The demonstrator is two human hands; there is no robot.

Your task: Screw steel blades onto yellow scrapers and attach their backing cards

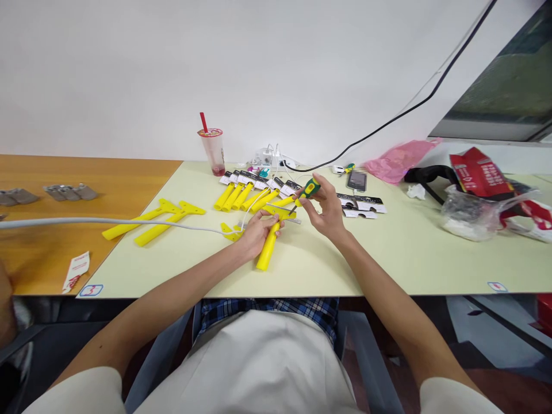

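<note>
My left hand (257, 234) is closed round the head of a yellow scraper (268, 247), whose thick handle points down toward the table's front edge. A thin metal strip lies across its head. In my right hand (326, 210) is a screwdriver with a green and yellow handle (310, 188); its shaft slants down to the scraper head, and I cannot tell if the tip sits in a screw. Loose yellow head pieces (230, 230) lie partly behind my left hand. Beyond my hands, several yellow scrapers (244, 196) lie in a row among black-and-white cards.
Two yellow handles (166, 225) lie to the left, under a grey cable (107, 221). A drink cup (213, 152) and power strip (267, 156) stand by the wall. To the right are cards (368, 203), a phone (357, 180), a pink bag (399, 162) and a clear plastic bag (468, 215).
</note>
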